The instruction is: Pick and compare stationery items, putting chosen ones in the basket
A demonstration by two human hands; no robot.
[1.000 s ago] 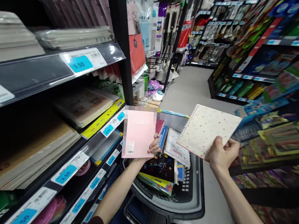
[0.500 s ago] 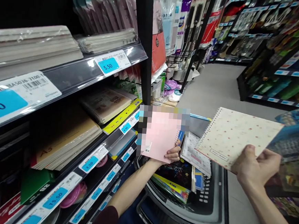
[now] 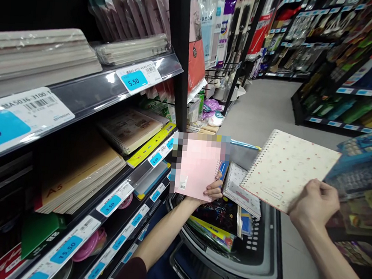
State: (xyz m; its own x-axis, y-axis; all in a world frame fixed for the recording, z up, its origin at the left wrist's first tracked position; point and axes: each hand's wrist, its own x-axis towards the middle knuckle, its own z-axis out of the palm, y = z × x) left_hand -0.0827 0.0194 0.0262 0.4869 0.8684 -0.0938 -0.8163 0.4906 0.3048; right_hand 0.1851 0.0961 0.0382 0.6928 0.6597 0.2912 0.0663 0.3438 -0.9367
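- Head view, left side of the work: I have the left grip (image 3: 213,190) pinching the lower right corner of a pink notebook (image 3: 199,170), fingers laid across the cover, thumb hidden. The spiral binding runs down the right edge; a small barcode label (image 3: 183,182) sits low on the left. A mosaic blurs the upper part and left margin.
- Head view, right side: my right grip (image 3: 314,203) is closed on the lower right corner of a cream notebook (image 3: 290,165) with small scattered motifs. It is held tilted, spiral binding to the left, well apart from the pink one.
- Head view, below and between the two: I note a dark basket (image 3: 280,258) containing a white spiral notebook (image 3: 243,189), a black patterned pack (image 3: 220,217) and, nearest the front rim, a yellow-edged packet (image 3: 213,229).
- Head view, left margin: a shelf edge (image 3: 93,93) bears a 5.50 price label (image 3: 135,79). On the level beneath I make out a stack of tan notebooks (image 3: 83,178) marked A5, a brown-covered spiral notebook (image 3: 130,128) and a yellow strip-like pack (image 3: 151,145).
- Head view, background: grey floor (image 3: 259,111) extends between stocked racks (image 3: 346,100).
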